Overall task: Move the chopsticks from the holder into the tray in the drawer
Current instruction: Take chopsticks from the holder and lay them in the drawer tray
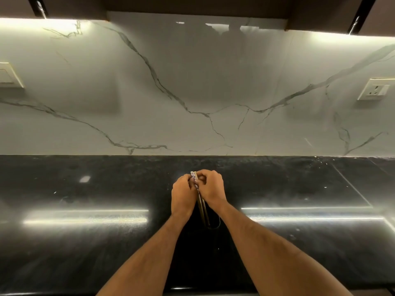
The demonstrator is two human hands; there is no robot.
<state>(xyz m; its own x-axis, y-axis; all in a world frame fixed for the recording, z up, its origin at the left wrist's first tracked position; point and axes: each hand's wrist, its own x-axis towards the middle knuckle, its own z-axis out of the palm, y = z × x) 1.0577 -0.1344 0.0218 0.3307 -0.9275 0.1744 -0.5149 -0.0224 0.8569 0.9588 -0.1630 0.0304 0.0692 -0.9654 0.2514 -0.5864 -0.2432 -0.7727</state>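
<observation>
A bundle of brownish chopsticks [202,208] with patterned tops stands upright over the black countertop [85,242]. Its lower ends go into a dark holder [212,226], which is barely distinguishable against the counter. My left hand [183,196] grips the upper part of the chopsticks from the left. My right hand [211,189] curls round their tops from the right, its fingers meeting those of the left. The drawer and its tray are out of view.
A white marble backsplash [192,92] rises behind the counter, with a switch plate [9,75] at the left and a socket [376,89] at the right. Dark cabinets hang above. The counter's front edge [192,289] runs along the bottom of the view.
</observation>
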